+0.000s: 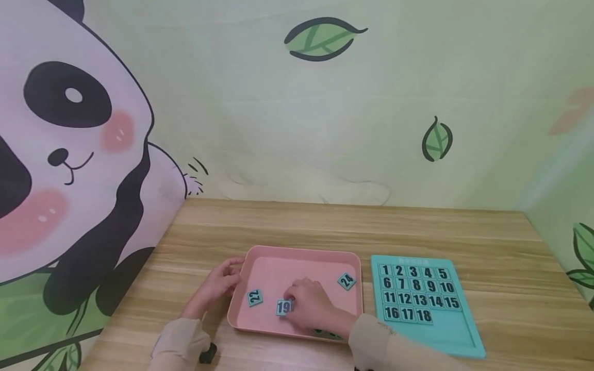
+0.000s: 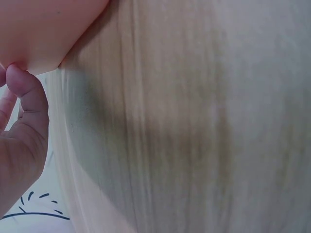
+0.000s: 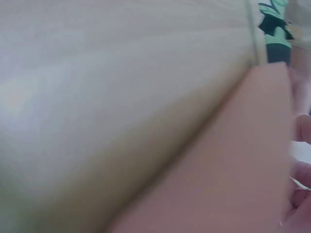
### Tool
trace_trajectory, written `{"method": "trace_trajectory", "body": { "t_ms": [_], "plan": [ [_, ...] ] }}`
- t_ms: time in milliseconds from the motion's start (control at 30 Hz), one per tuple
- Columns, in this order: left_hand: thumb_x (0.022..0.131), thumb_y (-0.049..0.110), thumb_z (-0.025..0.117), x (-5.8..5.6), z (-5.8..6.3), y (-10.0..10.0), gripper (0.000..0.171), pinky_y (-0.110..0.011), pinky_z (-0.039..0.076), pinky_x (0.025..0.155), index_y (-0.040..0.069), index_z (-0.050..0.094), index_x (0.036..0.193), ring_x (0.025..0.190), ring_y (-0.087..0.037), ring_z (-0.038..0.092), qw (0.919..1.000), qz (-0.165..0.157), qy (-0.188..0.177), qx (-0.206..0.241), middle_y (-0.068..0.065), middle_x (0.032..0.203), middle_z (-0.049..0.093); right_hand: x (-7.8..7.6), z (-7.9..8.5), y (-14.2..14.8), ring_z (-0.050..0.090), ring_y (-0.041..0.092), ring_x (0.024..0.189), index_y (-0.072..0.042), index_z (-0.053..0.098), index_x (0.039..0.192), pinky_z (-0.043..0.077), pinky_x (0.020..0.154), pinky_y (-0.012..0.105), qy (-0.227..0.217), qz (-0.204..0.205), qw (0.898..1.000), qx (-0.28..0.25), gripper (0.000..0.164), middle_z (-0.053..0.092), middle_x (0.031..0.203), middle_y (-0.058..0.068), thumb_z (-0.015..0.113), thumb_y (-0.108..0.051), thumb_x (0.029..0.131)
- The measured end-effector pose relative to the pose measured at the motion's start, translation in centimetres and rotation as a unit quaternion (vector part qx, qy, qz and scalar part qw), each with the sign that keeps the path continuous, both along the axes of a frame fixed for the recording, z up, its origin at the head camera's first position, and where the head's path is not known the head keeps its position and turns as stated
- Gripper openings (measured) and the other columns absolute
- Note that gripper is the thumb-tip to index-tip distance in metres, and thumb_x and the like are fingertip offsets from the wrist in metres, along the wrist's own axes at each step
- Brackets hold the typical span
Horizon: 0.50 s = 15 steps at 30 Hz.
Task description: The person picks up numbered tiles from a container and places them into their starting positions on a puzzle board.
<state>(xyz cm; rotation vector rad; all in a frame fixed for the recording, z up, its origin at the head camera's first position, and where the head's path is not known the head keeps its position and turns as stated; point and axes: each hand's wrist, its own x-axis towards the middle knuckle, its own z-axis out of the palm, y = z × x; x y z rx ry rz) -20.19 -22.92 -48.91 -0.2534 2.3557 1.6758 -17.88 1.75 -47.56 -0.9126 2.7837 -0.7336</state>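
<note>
In the head view, my right hand (image 1: 308,304) is over the pink tray (image 1: 297,251), its fingers pinching the right side of a teal number tile marked 19 (image 1: 282,307). A 22 tile (image 1: 254,297) lies to the left in the tray, and a 24 tile (image 1: 346,281) near its right wall. More tiles (image 1: 328,334) are partly hidden under my right wrist. My left hand (image 1: 218,283) touches the tray's left rim from outside with loosely bent fingers; the left wrist view shows its thumb (image 2: 31,92) against the tray wall (image 2: 43,34). The right wrist view shows only some fingers.
Right of the tray lies a teal number board (image 1: 457,330), with tiles 1 to 18 in rows and a bare lower part. Both stand on a wooden table (image 1: 352,226). A small black object (image 1: 208,353) sits by my left sleeve. A panda-printed backdrop (image 1: 232,103) encloses the table.
</note>
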Motion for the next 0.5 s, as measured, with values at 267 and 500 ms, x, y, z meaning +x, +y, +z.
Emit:
{"method": "trace_trajectory", "body": {
  "t_ms": [267,500],
  "plan": [
    [0.082,-0.001,0.047,-0.2,0.0,0.2,0.043,-0.028,0.047,0.060,0.006,0.043,0.125,0.073,-0.017,0.051,1.0000,0.007,-0.006,-0.005,-0.012,0.094,0.047,-0.6,2.4,3.0,0.044,0.007,0.080,-0.017,0.065,0.092,0.038,0.075,0.026,-0.069,0.001,0.997,-0.039,0.026,0.053,0.083,-0.013,0.068,-0.026,0.067],
    [0.083,0.000,0.048,0.0,0.1,0.2,0.042,-0.028,0.046,0.059,0.005,0.042,0.125,0.071,-0.017,0.050,0.9999,0.001,-0.001,-0.015,-0.013,0.093,0.048,-0.8,3.0,6.1,0.047,0.011,0.080,-0.014,0.060,0.088,0.041,0.070,0.022,-0.102,-0.001,0.990,-0.100,0.022,0.052,0.084,-0.008,0.069,-0.016,0.068]
  ]
}}
